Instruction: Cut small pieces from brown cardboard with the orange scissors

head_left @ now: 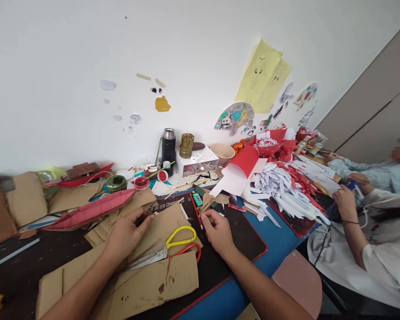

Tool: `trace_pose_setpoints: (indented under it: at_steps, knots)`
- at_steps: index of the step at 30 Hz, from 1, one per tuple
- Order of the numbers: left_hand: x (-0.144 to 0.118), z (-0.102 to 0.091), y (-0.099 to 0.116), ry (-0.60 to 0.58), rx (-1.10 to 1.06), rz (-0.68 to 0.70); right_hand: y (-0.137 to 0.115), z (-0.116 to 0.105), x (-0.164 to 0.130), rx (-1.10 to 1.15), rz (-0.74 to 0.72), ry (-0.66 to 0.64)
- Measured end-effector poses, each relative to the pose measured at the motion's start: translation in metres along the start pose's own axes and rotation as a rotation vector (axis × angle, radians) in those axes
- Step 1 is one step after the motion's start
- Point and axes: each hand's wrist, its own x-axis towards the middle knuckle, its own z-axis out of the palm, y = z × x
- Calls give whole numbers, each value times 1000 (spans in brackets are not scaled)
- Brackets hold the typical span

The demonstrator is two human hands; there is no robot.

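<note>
Cardboard sheets [143,275] lie overlapped on the dark cutting mat [243,240] at the near centre of the blue table [280,242]. Left hand [125,235] rests on the upper sheet, fingers curled and pinching a small dark piece at its fingertips; what the piece is cannot be told. Right hand [218,231] rests on the mat just right of the cardboard, thumb and forefinger closed on the near end of a red pencil [196,211] that slants away toward the far side. Scissors [166,249] with one yellow and one red loop lie on the cardboard between the two hands, blades pointing left, touched by neither. A long red boat-shaped piece [90,211] lies to the far left of the left hand. Cut white and red paper strips [283,186] are heaped at the right. A black flask [168,149] stands by the wall. Another person's hand [345,200] is at the far right, well apart.
</note>
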Motion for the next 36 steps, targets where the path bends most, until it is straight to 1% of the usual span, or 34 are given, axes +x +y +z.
trace_pose_setpoints:
  at_steps: [4,8,10,12,14,16,17,18,20,22,24,25,26,29,31,32,34,36]
  knots:
    - [3,1,2,3,-16,-4,-4,5,10,-10,-35,-18]
    - [0,0,5,29,-44,-8,-6,3,10,-7,-41,-29]
    - [-1,-2,8,50,-66,-11,-7,2,7,-5,-37,-21]
    - [-2,-9,11,75,-92,-14,-8,1,4,-9,-39,-16]
    - [-2,-22,14,100,-121,-18,-9,1,2,-19,-44,-22]
    - [-1,-41,18,141,-160,-37,-10,1,2,-28,-47,-34]
    - [-1,-52,19,196,-221,-71,-10,1,2,-31,-44,-39]
    - [-2,-64,20,276,-277,-111,-9,1,3,-32,-38,-45]
    - [-4,-86,23,330,-298,-145,-9,1,3,-29,-20,-61]
    - [-7,-104,25,385,-314,-201,-11,0,2,-23,-3,-92]
    - [-12,-116,25,393,-296,-236,-19,1,-1,-34,-8,-158]
    - [-14,-120,25,379,-281,-244,-26,2,-3,-49,-20,-204]
    - [-17,-122,24,359,-265,-244,-34,3,-4,-108,-63,-276]
    - [-28,-122,20,306,-231,-255,-64,7,-5,-353,-215,-500]
    - [-37,-115,17,266,-229,-256,-82,9,-3,-541,-333,-624]
    - [-43,-109,15,233,-240,-234,-90,10,-1,-630,-378,-670]
    - [-54,-94,14,156,-216,-161,-101,8,2,-763,-409,-746]
    - [-64,-77,15,50,-171,-51,-105,5,5,-838,-394,-790]
